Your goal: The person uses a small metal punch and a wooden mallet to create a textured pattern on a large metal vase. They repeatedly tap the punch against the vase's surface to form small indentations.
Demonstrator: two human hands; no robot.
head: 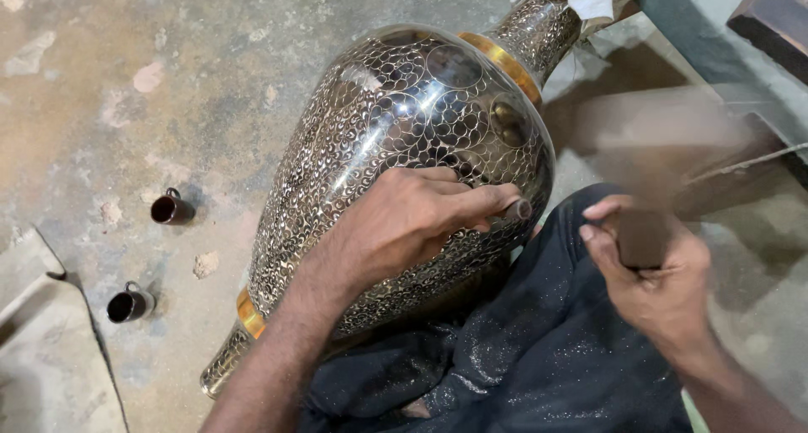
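Two small dark cups lie on the concrete floor at nine o'clock. The engraved metal vase lies tilted across the lap, its long axis running from foot at seven o'clock to cloth-stuffed neck at one. The left hand is closed around a small chisel, mostly hidden, touching the vase. The right hand grips a motion-blurred mallet, hard to make out.

Left hand presses a chisel on an engraved vase.
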